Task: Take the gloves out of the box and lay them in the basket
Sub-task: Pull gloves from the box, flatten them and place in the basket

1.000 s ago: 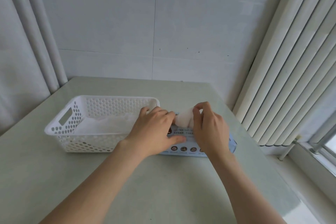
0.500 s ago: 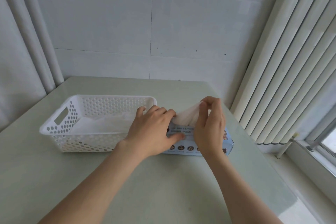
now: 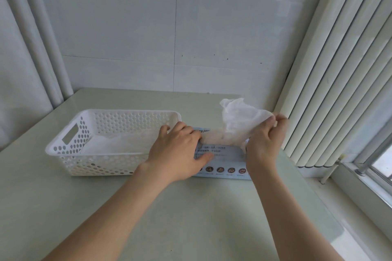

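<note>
The white perforated basket (image 3: 135, 111) stood at the left of the table (image 3: 191, 218) and held a pale layer of gloves (image 3: 118, 146) already laid. The left hand (image 3: 178, 150) clasped the glove box (image 3: 224, 162) just right of the basket, fingers over the top and thumb on the near face (a steadying hold). Within the last half second the right hand (image 3: 265, 140) had risen rightward, pinching a crumpled white glove (image 3: 239, 118). The glove was mostly drawn out, its tail at the opening. It probably needed freeing, then carrying left.
</note>
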`<action>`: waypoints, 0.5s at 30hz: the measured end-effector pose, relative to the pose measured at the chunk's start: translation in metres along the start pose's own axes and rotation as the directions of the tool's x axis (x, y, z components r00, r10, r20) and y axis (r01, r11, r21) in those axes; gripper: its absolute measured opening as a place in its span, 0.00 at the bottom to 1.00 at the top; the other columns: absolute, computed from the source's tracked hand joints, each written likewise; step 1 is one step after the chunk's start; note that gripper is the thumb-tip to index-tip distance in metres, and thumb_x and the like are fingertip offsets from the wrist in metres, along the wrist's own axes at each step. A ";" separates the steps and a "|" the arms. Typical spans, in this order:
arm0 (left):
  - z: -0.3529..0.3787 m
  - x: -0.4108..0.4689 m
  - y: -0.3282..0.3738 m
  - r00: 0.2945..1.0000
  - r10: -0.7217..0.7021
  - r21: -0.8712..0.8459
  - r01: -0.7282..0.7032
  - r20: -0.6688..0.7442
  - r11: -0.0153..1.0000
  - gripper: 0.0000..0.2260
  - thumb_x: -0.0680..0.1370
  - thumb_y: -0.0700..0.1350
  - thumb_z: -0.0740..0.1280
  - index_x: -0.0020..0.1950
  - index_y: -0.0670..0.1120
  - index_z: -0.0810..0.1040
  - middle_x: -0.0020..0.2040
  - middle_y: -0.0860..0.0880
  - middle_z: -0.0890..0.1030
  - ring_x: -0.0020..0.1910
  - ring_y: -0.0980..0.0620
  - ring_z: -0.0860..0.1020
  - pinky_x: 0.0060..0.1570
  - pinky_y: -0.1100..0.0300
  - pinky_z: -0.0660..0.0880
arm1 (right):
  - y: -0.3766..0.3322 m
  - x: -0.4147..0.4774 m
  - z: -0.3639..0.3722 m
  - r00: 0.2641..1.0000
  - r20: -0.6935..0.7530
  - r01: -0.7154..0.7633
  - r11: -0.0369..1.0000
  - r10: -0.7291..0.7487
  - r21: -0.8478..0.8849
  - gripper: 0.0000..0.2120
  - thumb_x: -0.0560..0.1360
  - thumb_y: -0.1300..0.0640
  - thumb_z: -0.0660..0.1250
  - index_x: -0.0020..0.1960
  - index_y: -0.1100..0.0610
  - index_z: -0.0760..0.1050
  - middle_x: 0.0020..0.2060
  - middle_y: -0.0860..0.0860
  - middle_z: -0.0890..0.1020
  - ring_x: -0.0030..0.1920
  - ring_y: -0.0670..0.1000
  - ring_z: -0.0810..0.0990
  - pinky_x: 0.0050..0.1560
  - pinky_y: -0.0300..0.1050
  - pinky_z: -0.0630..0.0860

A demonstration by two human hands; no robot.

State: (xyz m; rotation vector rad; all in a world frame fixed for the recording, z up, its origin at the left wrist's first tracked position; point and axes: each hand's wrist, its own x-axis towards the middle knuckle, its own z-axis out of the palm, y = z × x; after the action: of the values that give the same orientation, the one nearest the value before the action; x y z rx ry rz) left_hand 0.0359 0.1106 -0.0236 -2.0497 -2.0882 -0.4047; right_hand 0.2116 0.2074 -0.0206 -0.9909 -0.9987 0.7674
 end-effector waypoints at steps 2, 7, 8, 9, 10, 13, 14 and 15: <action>-0.003 -0.001 0.001 1.000 0.000 -0.013 0.000 0.000 1.000 0.26 0.77 0.73 0.55 0.66 0.58 0.73 0.61 0.59 0.78 0.68 0.53 0.69 0.67 0.47 0.64 | -0.003 -0.004 0.001 0.998 0.043 0.055 0.998 -0.054 -0.026 0.08 0.88 0.51 0.52 0.55 0.50 0.68 0.47 0.50 0.75 0.45 0.49 0.75 0.47 0.51 0.74; -0.006 -0.003 0.004 0.999 0.037 0.013 -0.038 0.031 0.999 0.26 0.80 0.70 0.54 0.77 0.64 0.59 0.64 0.54 0.77 0.69 0.48 0.69 0.69 0.43 0.63 | -0.023 -0.019 0.003 0.962 0.164 0.228 0.972 -0.218 -0.047 0.08 0.90 0.54 0.51 0.58 0.53 0.68 0.36 0.38 0.74 0.34 0.44 0.72 0.37 0.42 0.72; -0.006 -0.003 0.004 0.998 0.035 0.026 -0.037 0.047 0.999 0.26 0.81 0.70 0.53 0.78 0.64 0.60 0.66 0.54 0.76 0.69 0.48 0.68 0.70 0.43 0.61 | -0.027 -0.023 0.003 0.954 0.171 0.257 0.966 -0.248 -0.035 0.07 0.90 0.55 0.51 0.58 0.51 0.68 0.34 0.37 0.73 0.33 0.45 0.71 0.35 0.42 0.71; -0.006 -0.003 0.004 0.997 0.029 0.031 -0.031 0.066 0.999 0.27 0.81 0.70 0.53 0.79 0.64 0.60 0.67 0.54 0.74 0.70 0.48 0.67 0.71 0.42 0.60 | -0.034 -0.027 0.004 0.944 0.174 0.288 0.958 -0.281 -0.016 0.08 0.90 0.55 0.51 0.57 0.48 0.67 0.33 0.38 0.73 0.32 0.47 0.71 0.34 0.45 0.71; -0.007 -0.003 0.004 0.996 0.024 0.027 -0.026 0.081 0.999 0.28 0.81 0.70 0.53 0.80 0.64 0.61 0.68 0.54 0.74 0.71 0.48 0.66 0.72 0.42 0.59 | -0.039 -0.031 0.005 0.935 0.168 0.318 0.948 -0.313 -0.003 0.08 0.90 0.56 0.50 0.56 0.47 0.66 0.33 0.37 0.73 0.32 0.48 0.70 0.34 0.45 0.70; -0.011 -0.001 0.002 0.995 0.016 -0.013 -0.015 0.096 1.000 0.27 0.81 0.70 0.55 0.78 0.62 0.65 0.67 0.55 0.75 0.72 0.50 0.67 0.72 0.43 0.59 | -0.051 -0.041 0.009 0.915 0.130 0.386 0.923 -0.383 0.001 0.07 0.89 0.62 0.49 0.58 0.54 0.65 0.37 0.29 0.74 0.35 0.37 0.72 0.38 0.33 0.70; -0.012 -0.001 0.000 0.995 0.011 -0.038 -0.007 0.099 0.999 0.26 0.81 0.69 0.56 0.76 0.61 0.67 0.65 0.56 0.77 0.70 0.50 0.69 0.71 0.43 0.61 | -0.054 -0.043 0.011 0.910 0.120 0.398 0.917 -0.396 0.004 0.07 0.89 0.63 0.49 0.58 0.55 0.64 0.39 0.26 0.74 0.37 0.35 0.72 0.40 0.30 0.70; -0.015 -0.001 -0.002 0.995 0.013 -0.092 -0.004 0.102 0.996 0.23 0.81 0.67 0.58 0.74 0.60 0.70 0.61 0.57 0.79 0.68 0.51 0.72 0.69 0.45 0.64 | -0.057 -0.045 0.013 0.908 0.117 0.405 0.914 -0.403 0.012 0.06 0.89 0.63 0.49 0.58 0.56 0.64 0.39 0.25 0.74 0.37 0.34 0.72 0.40 0.31 0.69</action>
State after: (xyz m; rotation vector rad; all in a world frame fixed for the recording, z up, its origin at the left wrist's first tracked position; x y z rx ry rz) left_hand 0.0329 0.1054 -0.0101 -2.1737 -2.1560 -0.4098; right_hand 0.1876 0.1507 0.0207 -0.7185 -1.2631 0.4752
